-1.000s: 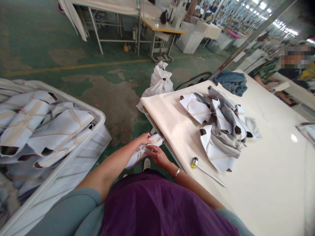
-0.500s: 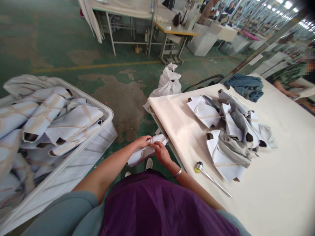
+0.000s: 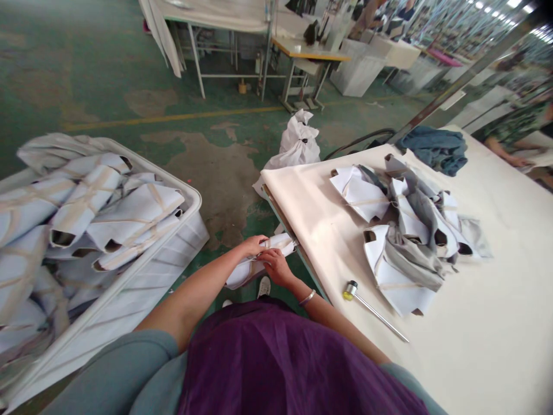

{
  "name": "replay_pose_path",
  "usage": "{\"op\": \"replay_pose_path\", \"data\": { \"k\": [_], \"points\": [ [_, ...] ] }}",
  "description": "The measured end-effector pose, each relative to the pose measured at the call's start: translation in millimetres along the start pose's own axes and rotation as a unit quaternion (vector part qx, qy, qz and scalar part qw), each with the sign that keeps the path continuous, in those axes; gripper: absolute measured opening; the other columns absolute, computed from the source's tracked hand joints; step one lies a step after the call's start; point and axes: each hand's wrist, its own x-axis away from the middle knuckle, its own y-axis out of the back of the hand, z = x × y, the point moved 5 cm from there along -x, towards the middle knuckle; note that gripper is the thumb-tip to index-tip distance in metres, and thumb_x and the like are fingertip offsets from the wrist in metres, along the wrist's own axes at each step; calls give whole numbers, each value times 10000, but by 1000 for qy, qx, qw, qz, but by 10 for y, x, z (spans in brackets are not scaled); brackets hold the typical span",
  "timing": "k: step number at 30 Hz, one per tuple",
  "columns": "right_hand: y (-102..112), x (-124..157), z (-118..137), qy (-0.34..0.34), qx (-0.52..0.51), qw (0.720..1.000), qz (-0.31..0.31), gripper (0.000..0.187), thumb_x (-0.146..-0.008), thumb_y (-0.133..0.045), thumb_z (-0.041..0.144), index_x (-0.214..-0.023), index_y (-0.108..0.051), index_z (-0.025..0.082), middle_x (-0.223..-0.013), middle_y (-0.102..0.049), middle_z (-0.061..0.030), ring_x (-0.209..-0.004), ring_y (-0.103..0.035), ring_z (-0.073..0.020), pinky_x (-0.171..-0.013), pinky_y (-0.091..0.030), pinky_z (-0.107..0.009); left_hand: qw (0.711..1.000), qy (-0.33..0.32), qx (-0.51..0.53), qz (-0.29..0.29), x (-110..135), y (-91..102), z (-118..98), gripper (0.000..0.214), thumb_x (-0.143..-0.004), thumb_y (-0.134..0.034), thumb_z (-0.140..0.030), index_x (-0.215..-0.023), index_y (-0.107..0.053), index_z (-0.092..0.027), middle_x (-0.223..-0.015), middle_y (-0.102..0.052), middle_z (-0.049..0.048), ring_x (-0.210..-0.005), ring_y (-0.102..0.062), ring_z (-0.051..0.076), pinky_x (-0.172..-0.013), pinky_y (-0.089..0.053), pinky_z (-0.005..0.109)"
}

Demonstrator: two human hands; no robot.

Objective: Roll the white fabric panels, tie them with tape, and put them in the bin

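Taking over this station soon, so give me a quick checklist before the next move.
Left hand and right hand on the bundle: ok, both hold it.
Bundle clear of the table edge: cannot tell, its end sits right at the edge.
Mallet away from the right forearm: ok, lying apart on the table.
Stacked pieces on the table: ok, all on top.
Bin contents inside the rim: not ok, pieces heap over the far rim.

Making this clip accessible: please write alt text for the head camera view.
The left hand and right hand hold a rolled white fabric bundle at the edge of a cream-topped table, beside a white bin of similar bundles. Grey-and-white fabric pieces and a metal-handled mallet lie on the table.
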Motion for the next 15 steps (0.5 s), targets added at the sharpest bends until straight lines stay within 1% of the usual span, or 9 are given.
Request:
{"op": "replay_pose_path", "data": {
  "k": [2, 5, 9, 11, 13, 15],
  "points": [
    [-18, -1, -8, -7, 0, 1000, 10, 364, -810, -510, 61, -1085, -674, 237, -1168, -631, -60, -1103, -497, -212, -994, -369, -408, 1000, 4, -5, 4, -12, 5, -6, 500, -767, -629, -278, -1248, -586, -150, -1269, -638, 96, -1109, -609, 217, -964, -461, 284],
    [-28, -2, -28, -19, -4, 1000, 9, 364, -806, -516, 60, -1077, -679, 241, -1161, -627, -55, -1122, -475, -214, -994, -361, -403, 1000, 7, -5, 10, -19, 10, -6, 488, -762, -627, -264, -1235, -593, -150, -1248, -651, 92, -1099, -614, 215, -951, -469, 277],
    [-19, 4, -28, -29, -3, 999, 13, 392, -810, -515, 57, -1113, -673, 247, -1168, -611, -56, -1130, -449, -214, -994, -353, -397, 1000, 2, 11, 4, -24, 6, 5, 484, -756, -616, -249, -1229, -593, -150, -1243, -654, 82, -1110, -613, 204, -957, -468, 259],
    [-16, 8, 13, -33, 9, 999, 21, 425, -811, -515, 54, -1153, -663, 261, -1172, -597, -57, -1131, -437, -216, -993, -348, -398, 1000, 7, 20, 3, -32, -10, 18, 490, -748, -621, -252, -1227, -593, -154, -1241, -655, 79, -1122, -609, 207, -967, -465, 264],
    [-34, 16, 89, -32, 24, 999, 34, 459, -809, -526, 53, -1176, -656, 297, -1152, -585, -48, -1137, -422, -219, -995, -340, -403, 999, 15, 35, 2, -37, -24, 28, 506, -743, -623, -252, -1237, -586, -151, -1256, -648, 86, -1136, -603, 210, -976, -463, 274],
    [-71, 30, 176, -26, 46, 998, 42, 434, -818, -551, 77, -1133, -679, 346, -1101, -573, -36, -1127, -419, -221, -1011, -320, -423, 998, 28, 52, -1, -21, -26, 34, 541, -739, -625, -251, -1265, -565, -137, -1283, -631, 102, -1144, -600, 214, -981, -461, 282]
  ]
}}
